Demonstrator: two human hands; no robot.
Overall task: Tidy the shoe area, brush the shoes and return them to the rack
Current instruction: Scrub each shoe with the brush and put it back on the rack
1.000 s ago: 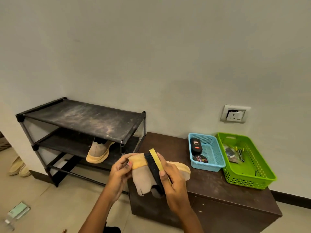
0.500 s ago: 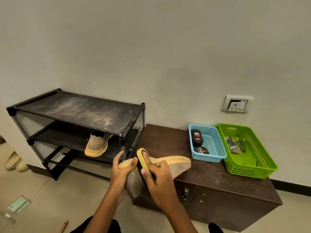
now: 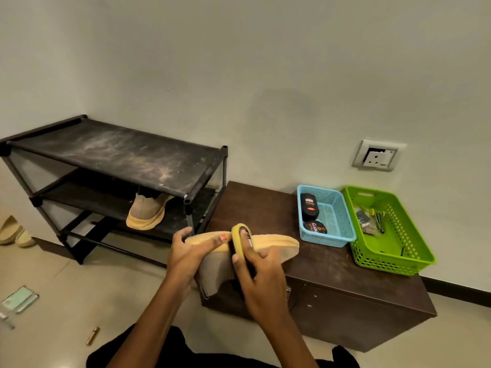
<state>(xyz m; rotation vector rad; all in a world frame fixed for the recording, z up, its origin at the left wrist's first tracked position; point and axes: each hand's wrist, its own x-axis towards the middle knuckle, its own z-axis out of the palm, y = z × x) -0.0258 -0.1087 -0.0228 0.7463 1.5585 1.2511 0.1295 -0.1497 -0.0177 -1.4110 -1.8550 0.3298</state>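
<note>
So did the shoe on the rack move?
No. The beige shoe stays on the middle shelf of the shoe rack, just left of its front post.

The shoe rack [image 3: 114, 155] is set against the wall at the left, with the table [image 3: 345, 272] directly to its right, and one shoe [image 3: 146, 213] is found on the rack's middle shelf. At the table's rear right, two baskets are placed side by side: the left basket [image 3: 336, 208], containing a bottle [image 3: 309, 207] with a tin [image 3: 314, 227] before it, and the right basket [image 3: 398, 235], both below a wall socket [image 3: 378, 155]. A second shoe [image 3: 276, 241] is held over the table's front left corner by the left hand [image 3: 186, 253], with a brush [image 3: 240, 241] laid on it by the right hand [image 3: 261, 277].
</note>
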